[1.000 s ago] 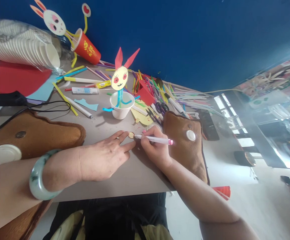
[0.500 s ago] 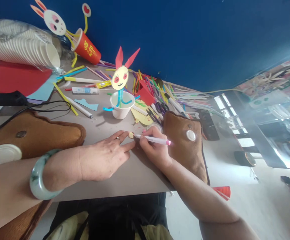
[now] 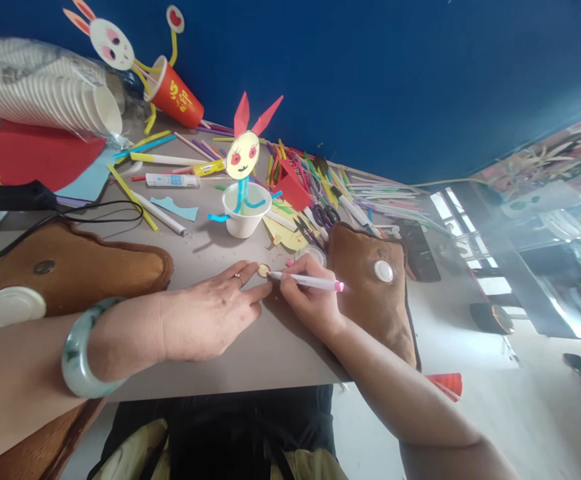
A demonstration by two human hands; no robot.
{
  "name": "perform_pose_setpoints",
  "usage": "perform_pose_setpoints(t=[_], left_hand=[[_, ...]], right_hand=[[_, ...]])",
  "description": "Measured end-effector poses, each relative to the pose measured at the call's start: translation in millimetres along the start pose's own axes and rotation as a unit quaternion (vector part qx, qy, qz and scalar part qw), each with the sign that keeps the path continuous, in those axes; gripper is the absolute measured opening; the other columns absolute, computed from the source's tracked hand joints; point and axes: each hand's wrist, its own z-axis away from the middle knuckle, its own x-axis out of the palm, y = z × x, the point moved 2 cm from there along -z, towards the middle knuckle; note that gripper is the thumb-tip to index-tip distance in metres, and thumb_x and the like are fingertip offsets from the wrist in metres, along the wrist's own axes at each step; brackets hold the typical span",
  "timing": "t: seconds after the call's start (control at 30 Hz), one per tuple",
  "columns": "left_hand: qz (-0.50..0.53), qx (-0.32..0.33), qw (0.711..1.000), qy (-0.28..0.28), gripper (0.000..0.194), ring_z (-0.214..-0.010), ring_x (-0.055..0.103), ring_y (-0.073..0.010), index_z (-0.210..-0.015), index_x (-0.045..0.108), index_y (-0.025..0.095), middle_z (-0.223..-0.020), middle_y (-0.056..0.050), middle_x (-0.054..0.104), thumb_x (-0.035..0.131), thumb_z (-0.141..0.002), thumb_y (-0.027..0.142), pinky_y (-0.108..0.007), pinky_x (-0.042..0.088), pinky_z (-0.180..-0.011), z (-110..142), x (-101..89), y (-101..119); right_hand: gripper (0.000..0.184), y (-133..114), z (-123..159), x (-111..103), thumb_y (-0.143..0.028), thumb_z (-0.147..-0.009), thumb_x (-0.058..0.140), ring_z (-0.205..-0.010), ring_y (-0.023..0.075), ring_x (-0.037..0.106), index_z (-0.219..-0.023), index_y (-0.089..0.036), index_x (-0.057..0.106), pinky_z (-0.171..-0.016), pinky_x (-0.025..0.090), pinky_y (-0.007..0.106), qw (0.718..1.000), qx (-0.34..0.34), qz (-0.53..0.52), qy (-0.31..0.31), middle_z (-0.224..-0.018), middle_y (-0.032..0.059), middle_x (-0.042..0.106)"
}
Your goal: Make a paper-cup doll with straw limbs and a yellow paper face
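Observation:
My right hand [image 3: 316, 305] grips a white felt-tip pen [image 3: 314, 281] with a pink end, its tip at the edge of a small pale-yellow paper disc [image 3: 264, 271]. A dark outline runs along the disc's rim. Flat on the table lies my left hand [image 3: 215, 317], its fingers stretched out and the fingertips against the disc, steadying it. Just beyond both hands stands a white paper cup [image 3: 241, 225]. Out of it rises a yellow rabbit face [image 3: 242, 157] with red ears, on blue straw limbs. A pink pen cap [image 3: 289, 263] rests near my right fingers.
Brown cushions [image 3: 370, 300] lie on both sides. Behind are scissors [image 3: 326, 217], a glue stick [image 3: 173, 180], many coloured straws [image 3: 385, 193] and a red cup [image 3: 175, 93] with another rabbit figure. Bagged paper cups [image 3: 60, 100] and a black cable [image 3: 90, 210] occupy the left.
The pen tip has shifted very slightly at the disc's edge. Both hands otherwise keep their places; the whole view has drifted a little.

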Motion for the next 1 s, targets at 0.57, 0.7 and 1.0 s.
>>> perform_pose_setpoints(t=[0.57, 0.7, 1.0], left_hand=[[0.009, -0.009, 1.0, -0.013, 0.031, -0.137, 0.04, -0.0325, -0.109, 0.068, 0.012, -0.143, -0.013, 0.051, 0.051, -0.083, 0.008, -0.045, 0.027, -0.119, -1.8, -2.8, 0.3], [0.02, -0.02, 0.999, -0.018, 0.032, -0.136, 0.04, -0.0318, -0.108, 0.068, 0.012, -0.144, -0.013, 0.05, 0.051, -0.081, 0.007, -0.046, 0.027, -0.118, -3.1, 1.0, 0.2], [0.005, -0.011, 1.0, -0.021, 0.028, -0.132, 0.043, -0.032, -0.103, 0.069, 0.012, -0.143, -0.014, 0.05, 0.054, -0.08, 0.008, -0.045, 0.03, -0.117, -2.3, -0.4, 0.2]], right_hand=[[0.011, 0.1, 0.5, -0.4, -0.02, -0.078, 0.057, -0.048, 0.0113, 0.053, -0.069, -0.023, 0.053, -0.052, 0.045, 0.027, 1.0, -0.002, 0.0, 0.007, -0.056, -0.0046, 0.061], [0.011, 1.6, -0.3, -1.5, -0.02, -0.076, 0.056, -0.049, 0.0124, 0.054, -0.068, -0.024, 0.05, -0.049, 0.041, 0.026, 0.999, 0.012, 0.019, 0.029, -0.058, -0.0038, 0.061], [0.012, -0.7, 0.0, 0.8, -0.018, -0.078, 0.057, -0.046, 0.0093, 0.048, -0.069, -0.023, 0.051, -0.045, 0.037, 0.023, 1.0, -0.018, 0.008, 0.021, -0.057, -0.0046, 0.059]])
